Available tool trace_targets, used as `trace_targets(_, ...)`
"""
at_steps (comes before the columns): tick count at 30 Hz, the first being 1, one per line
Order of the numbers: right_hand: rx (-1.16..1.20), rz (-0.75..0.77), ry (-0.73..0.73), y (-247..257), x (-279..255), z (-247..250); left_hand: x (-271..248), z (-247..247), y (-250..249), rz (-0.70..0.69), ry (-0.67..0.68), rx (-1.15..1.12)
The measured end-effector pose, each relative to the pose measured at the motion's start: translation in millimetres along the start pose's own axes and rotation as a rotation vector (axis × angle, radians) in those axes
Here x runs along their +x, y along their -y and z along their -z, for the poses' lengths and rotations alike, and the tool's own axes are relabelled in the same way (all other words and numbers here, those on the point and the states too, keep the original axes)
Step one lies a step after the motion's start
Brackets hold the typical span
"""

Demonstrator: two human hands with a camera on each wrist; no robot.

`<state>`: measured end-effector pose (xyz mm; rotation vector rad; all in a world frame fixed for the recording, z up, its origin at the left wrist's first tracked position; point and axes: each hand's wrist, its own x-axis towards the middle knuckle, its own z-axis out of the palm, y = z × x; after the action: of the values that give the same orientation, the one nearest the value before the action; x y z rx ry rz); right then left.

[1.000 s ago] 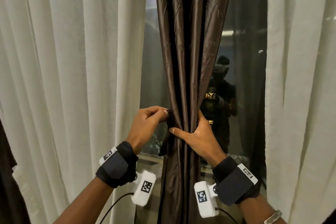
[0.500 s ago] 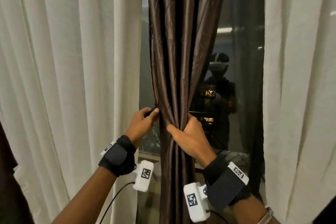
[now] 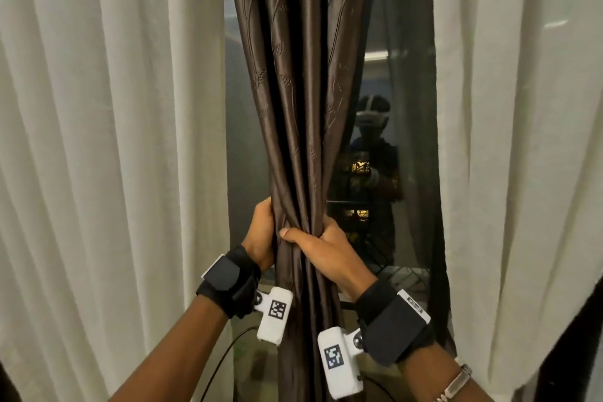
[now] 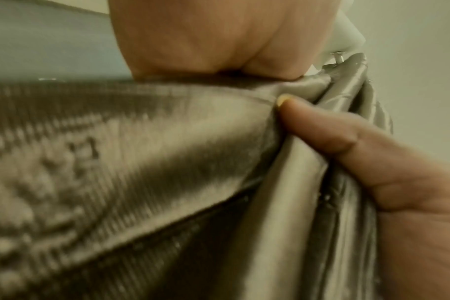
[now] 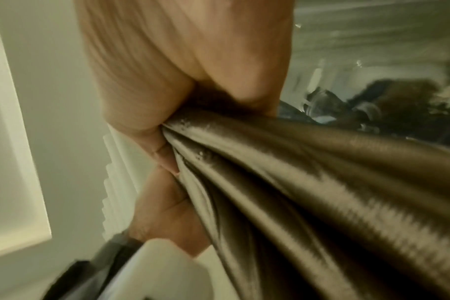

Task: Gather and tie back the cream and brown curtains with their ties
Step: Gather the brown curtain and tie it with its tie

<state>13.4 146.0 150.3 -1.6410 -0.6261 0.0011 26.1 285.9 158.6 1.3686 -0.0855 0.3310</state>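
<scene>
Dark window glass (image 3: 411, 81) is flanked by cream curtains at left (image 3: 107, 140) and right (image 3: 522, 140), both hanging loose. Between them the brown curtain (image 3: 303, 108) is gathered into a narrow bundle. It is gripped from the right by the right hand (image 3: 321, 250), thumb laid across the front folds, fingers wrapped behind. From the left it is clasped by the left hand (image 3: 261, 232), fingers curled round its back. Both forearms are raised, wrists at similar height. No tie can be made out.
</scene>
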Motion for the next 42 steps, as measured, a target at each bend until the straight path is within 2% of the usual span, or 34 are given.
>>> trace_targets(3,-0.140,0.005,-0.087,-8.7,8.0,7.4,4.0,0.0,-3.8,-0.021,-0.010,0.210)
trace_targets(6,-0.181,-0.017,-0.084,-12.0,13.7,11.6,3.4,1.7,-12.2,-0.061,0.039,0.433)
trace_targets(11,-0.222,0.066,-0.012,-2.3,14.8,-0.3,6.8,11.4,-16.6,-0.176,-0.006,0.385)
trace_targets(16,-0.340,0.110,-0.152,-9.1,18.0,-10.0,-3.7,24.9,-14.0,-0.254,-0.030,0.352)
trace_targets(19,-0.527,0.099,-0.172,-9.5,18.7,-9.8,-4.7,33.8,-3.9,-0.336,-0.043,0.434)
trace_targets(21,-0.700,0.144,-0.188,-5.4,14.8,-9.2,-3.9,37.2,-0.6,-0.397,-0.083,0.495)
trace_targets(23,-0.834,0.170,-0.210,-2.5,11.7,-9.9,-2.4,39.1,-0.1,-0.459,-0.143,0.638)
trace_targets(25,-0.857,0.136,-0.221,0.6,9.8,-8.4,-3.8,39.2,-2.8,-0.500,-0.199,0.798)
trace_targets(27,-0.784,0.084,-0.235,5.2,9.4,-3.6,-7.4,36.7,-6.8,-0.545,-0.254,0.867)
trace_targets(30,-0.750,0.044,-0.289,10.6,8.6,4.0,-14.9,31.9,-11.1,-0.598,-0.294,0.857)
trace_targets(34,-0.887,0.075,-0.410,11.6,5.0,4.3,-34.5,23.4,-10.7,-0.682,-0.362,0.863)
trace_targets(36,-0.936,0.089,-0.428,13.9,3.8,4.0,-48.2,19.3,-10.1,-0.779,-0.390,0.938)
trace_targets(39,-0.923,0.081,-0.398,15.9,6.5,4.6,-63.3,11.7,-12.6,-0.906,-0.310,0.994)
trace_targets(42,-0.934,0.119,-0.329,16.2,5.1,0.8,-65.3,2.8,-11.9,-0.924,-0.151,0.949)
